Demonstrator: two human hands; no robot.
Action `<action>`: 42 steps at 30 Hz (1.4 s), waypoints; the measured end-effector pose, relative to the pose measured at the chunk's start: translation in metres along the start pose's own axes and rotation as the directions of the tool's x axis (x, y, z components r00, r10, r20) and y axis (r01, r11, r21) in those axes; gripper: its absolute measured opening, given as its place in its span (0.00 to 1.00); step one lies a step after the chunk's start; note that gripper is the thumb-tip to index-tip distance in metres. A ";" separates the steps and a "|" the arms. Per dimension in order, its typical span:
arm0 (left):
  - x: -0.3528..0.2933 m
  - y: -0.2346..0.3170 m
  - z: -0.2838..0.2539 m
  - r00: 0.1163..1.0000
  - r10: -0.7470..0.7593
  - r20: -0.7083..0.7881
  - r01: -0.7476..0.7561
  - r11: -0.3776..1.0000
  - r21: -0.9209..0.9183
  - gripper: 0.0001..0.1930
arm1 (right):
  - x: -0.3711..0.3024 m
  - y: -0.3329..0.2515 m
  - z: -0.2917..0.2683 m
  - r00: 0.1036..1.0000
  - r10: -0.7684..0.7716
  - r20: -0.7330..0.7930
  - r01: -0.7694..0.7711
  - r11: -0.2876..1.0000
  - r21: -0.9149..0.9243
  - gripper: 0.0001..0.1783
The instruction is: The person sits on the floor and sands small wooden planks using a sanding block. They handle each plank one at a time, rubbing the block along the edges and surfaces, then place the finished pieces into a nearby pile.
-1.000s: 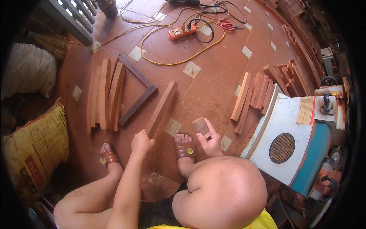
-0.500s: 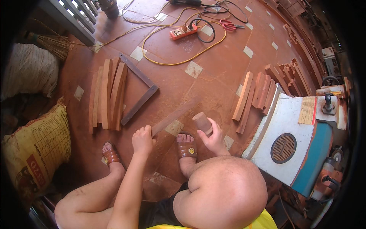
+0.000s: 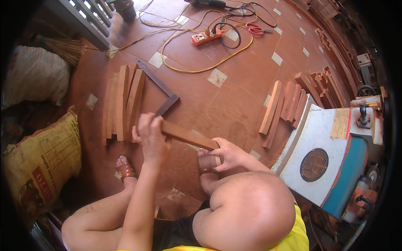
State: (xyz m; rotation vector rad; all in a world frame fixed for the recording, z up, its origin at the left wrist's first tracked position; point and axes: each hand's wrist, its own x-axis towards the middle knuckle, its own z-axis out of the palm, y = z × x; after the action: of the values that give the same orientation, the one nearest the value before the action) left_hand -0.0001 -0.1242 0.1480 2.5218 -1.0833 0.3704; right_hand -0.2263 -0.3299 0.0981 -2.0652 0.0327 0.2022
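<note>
Across the space between my knees lies a reddish-brown wooden strip, held up off the floor. My left hand is closed around its left end. My right hand grips a short, round wooden block below the strip, with its thumb side at the strip's right end. Whether those fingers also pinch the strip, I cannot tell. Behind the block, my sandalled right foot is mostly hidden. A dark L-shaped frame lies on the floor beyond my left hand, its near end covered by that hand.
Several wooden strips lie left of the frame; more wooden strips lie at right. A white-and-teal machine stands close on my right. Yellow sack at left. Ahead are an orange power strip, its cords and red-handled scissors.
The wooden strip has swung from pointing away to lying crosswise toward my right hand. My left hand has risen slightly, and my right hand has lowered the round block toward my foot.
</note>
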 end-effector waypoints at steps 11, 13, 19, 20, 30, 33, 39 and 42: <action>-0.085 0.039 0.059 0.235 0.289 0.928 0.948 0.144 -0.285 0.31 | 0.030 -0.011 0.058 0.710 0.660 -0.246 -0.453 0.696 0.557 0.40; -0.076 0.056 0.046 0.153 0.330 0.931 0.986 0.014 -0.167 0.27 | 0.034 -0.021 0.050 0.734 0.678 0.041 -0.419 0.404 0.814 0.35; -0.077 0.044 0.042 0.065 0.125 0.990 0.997 -0.051 -0.059 0.18 | 0.022 0.003 0.026 0.823 0.507 -0.254 -0.183 0.662 0.727 0.34; -0.082 0.030 0.050 0.013 0.178 0.984 0.999 0.032 -0.019 0.18 | 0.023 0.001 0.013 0.812 0.416 -0.409 -0.203 0.859 0.471 0.35; -0.096 -0.011 0.055 -0.044 0.102 0.994 0.867 0.498 -0.013 0.14 | 0.014 0.004 0.050 0.881 0.176 -0.438 -0.186 0.982 0.022 0.41; -0.103 0.009 0.052 0.033 -0.038 0.999 0.819 0.574 -0.005 0.15 | 0.012 -0.016 0.063 0.979 0.011 -0.202 -0.006 1.000 0.024 0.44; -0.097 0.027 0.045 0.069 -0.125 0.990 0.758 0.652 0.030 0.18 | 0.024 0.054 0.024 0.823 0.155 -0.546 -0.253 0.961 -0.109 0.41; -0.095 0.027 0.042 0.014 -0.121 0.993 0.770 0.635 0.067 0.19 | 0.025 0.048 0.028 0.873 0.084 -0.480 -0.172 0.975 -0.142 0.41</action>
State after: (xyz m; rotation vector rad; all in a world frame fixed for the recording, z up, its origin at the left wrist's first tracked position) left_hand -0.0795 -0.0990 0.0806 2.1469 -0.2896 -1.7893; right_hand -0.2106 -0.3274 0.0395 -2.2511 0.4691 -0.2335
